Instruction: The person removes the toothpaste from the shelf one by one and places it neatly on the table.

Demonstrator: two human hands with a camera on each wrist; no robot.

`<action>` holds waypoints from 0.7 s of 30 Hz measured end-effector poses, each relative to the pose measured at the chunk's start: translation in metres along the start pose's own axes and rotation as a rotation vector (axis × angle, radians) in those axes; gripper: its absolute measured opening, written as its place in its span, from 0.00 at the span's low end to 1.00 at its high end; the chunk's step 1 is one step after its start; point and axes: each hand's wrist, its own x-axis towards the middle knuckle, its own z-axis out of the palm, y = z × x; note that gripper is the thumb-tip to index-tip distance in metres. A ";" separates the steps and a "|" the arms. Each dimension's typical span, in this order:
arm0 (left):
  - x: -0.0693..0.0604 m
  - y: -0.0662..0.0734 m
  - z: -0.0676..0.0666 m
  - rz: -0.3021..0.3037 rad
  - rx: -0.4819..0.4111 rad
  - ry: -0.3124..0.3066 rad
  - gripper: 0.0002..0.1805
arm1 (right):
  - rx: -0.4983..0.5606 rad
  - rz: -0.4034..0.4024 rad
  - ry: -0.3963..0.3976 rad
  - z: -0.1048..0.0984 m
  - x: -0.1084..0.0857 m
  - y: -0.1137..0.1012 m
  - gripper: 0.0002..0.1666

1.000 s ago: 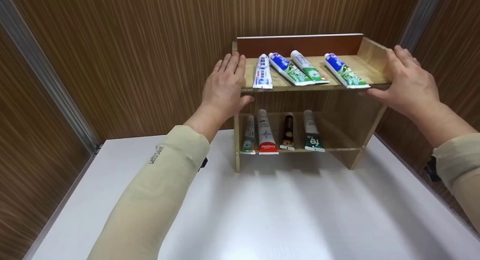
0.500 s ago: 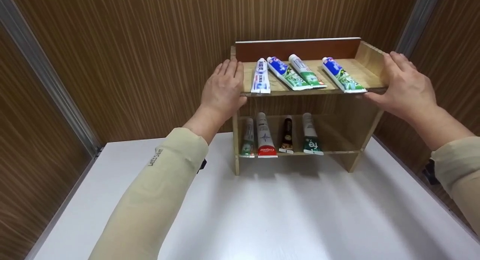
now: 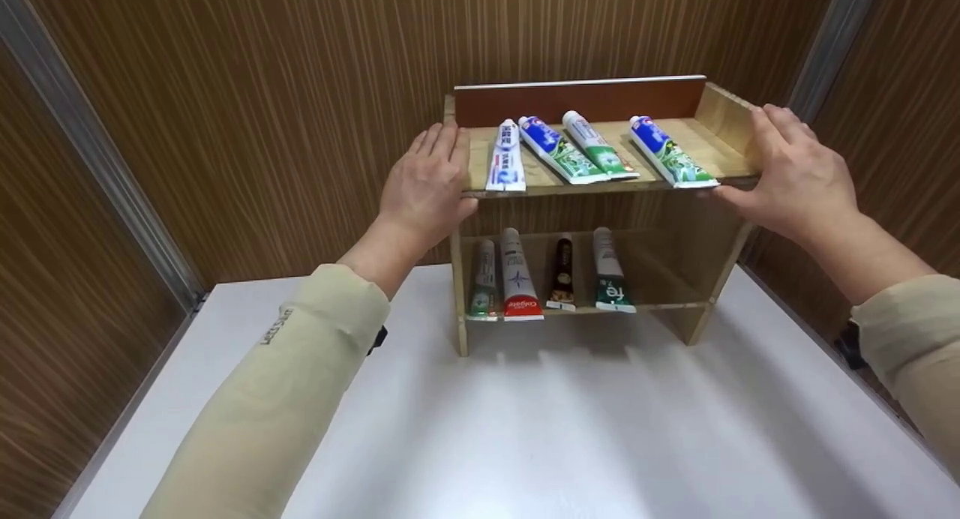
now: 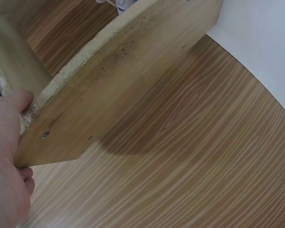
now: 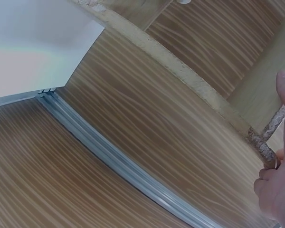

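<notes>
Four toothpaste tubes [image 3: 559,151] top the two-tier wooden shelf [image 3: 716,148] in my head view, four lie below, and left hand [image 3: 422,180] and right hand [image 3: 804,175] hold its ends at the back of the white table [image 3: 480,429]. My left wrist view shows a side panel [image 4: 109,90] clasped; my right wrist view, the opposite panel [image 5: 194,84] likewise.

Glare blooms across the white table [image 3: 480,444], soft shadows streak from the shelf [image 3: 585,103], and the right wrist view bows the metal rail [image 5: 128,171]!
</notes>
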 end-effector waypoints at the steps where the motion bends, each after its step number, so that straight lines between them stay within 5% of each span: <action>1: 0.000 -0.001 0.000 0.002 -0.004 0.002 0.44 | 0.002 -0.002 0.002 0.000 0.000 0.000 0.67; 21: -0.001 -0.009 0.005 0.064 -0.025 0.062 0.44 | 0.003 -0.002 0.023 0.002 -0.002 0.000 0.65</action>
